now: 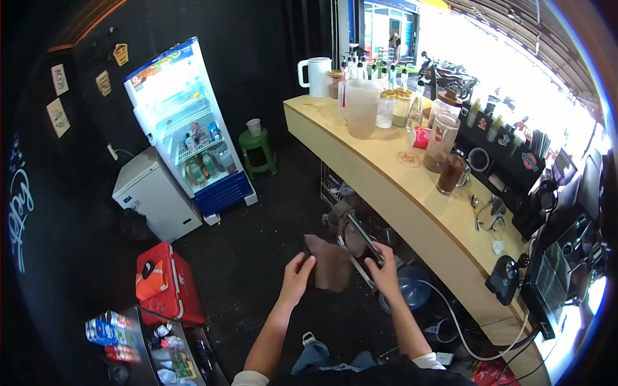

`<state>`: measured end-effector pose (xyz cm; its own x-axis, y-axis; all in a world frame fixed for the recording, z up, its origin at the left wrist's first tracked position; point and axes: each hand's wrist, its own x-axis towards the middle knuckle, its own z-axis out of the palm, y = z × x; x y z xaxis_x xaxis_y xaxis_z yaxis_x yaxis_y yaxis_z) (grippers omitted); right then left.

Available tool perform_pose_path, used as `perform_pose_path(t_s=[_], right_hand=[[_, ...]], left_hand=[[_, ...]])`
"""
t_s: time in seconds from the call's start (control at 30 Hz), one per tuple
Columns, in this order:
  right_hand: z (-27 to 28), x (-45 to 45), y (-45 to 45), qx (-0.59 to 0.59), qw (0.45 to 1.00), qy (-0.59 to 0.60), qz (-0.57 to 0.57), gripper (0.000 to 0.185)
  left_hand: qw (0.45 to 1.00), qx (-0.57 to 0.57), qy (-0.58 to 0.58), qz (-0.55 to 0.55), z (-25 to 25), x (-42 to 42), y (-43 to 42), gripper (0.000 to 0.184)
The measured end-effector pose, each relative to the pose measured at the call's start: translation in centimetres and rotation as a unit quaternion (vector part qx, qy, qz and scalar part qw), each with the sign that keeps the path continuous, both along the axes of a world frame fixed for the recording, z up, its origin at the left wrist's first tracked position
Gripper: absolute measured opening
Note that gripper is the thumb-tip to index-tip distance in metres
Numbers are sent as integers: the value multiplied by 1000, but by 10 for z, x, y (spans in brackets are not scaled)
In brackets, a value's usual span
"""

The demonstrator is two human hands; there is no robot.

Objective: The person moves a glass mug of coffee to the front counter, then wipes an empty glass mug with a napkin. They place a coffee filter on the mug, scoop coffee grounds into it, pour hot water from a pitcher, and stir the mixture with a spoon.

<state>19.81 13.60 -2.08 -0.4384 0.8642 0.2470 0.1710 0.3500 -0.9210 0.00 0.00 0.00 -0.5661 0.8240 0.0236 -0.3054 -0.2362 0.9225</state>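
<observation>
The brown cloth (331, 264) hangs in the air before the person, beside the wooden tabletop (380, 164) and above the dark floor. The left hand (296, 278) has its grip clamped on the cloth, thumb and fingers together near the upper left corner. Probably it is held so high because the cloth can then hang spread out, with its lower edge loose. The right hand (386, 273) is near the other side of the cloth, its fingers bent about the end of a dark narrow thing (365, 237). I cannot tell if this grip is really closed on it, or if it also touches the cloth.

On the tabletop, the translucent pitcher (362, 109) stands near the glass jars (385, 109), and the glass mug (451, 175) with brown drink is upright farther along. It seems that they are placed there to be in reach, and that the mug's handle makes lifting easy. The spoon (475, 211) lies on the same tabletop, past the mug.

Below the tabletop, the blue basin (412, 289) and the white hose (450, 309) take room near the right arm; a low swing could catch the hose. The wire rack (330, 186) is also under it. Across the floor from the tabletop are the green stool (257, 151), the glass-door fridge (193, 128) and the red cooler box (183, 283).
</observation>
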Motion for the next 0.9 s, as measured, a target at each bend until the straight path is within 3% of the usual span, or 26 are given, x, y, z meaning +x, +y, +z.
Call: perform_pose_path(t_s=[0.03,0.07,0.1,0.13,0.17,0.23,0.3,0.4,0.47,0.6,0.77,0.9], right_hand=[[9,16,-7,55,998,-40,19,57],[21,30,-17,8,998,-25,61,57],[43,-92,-18,-18,995,48,83,59],[49,-123,-32,53,992,56,100,61],[51,-118,-34,135,983,25,118,63],[47,-114,-28,126,981,-3,146,61],[48,-124,-20,121,977,-11,174,59],[50,-131,-3,144,980,-10,137,45],[46,-127,11,-2,988,40,149,34],[57,-104,30,-102,973,174,112,35],[48,-59,49,-71,971,225,32,38],[66,-26,65,-65,951,290,-87,41]], left_hand=[[995,-41,66,-67,-1,19,3,26],[979,-79,130,-137,-5,38,5,24],[966,-89,190,-149,18,-77,22,24],[941,-87,283,-166,29,-103,15,23],[920,-63,343,-181,24,-96,18,23],[906,-6,382,-180,33,-91,21,23],[857,-57,457,-232,48,-105,25,22],[844,-24,471,-256,65,-119,44,21],[840,6,468,-274,81,-119,60,22],[832,40,465,-299,88,-115,105,31],[802,6,466,-374,98,-99,163,34],[811,71,367,-450,100,-81,227,33]])
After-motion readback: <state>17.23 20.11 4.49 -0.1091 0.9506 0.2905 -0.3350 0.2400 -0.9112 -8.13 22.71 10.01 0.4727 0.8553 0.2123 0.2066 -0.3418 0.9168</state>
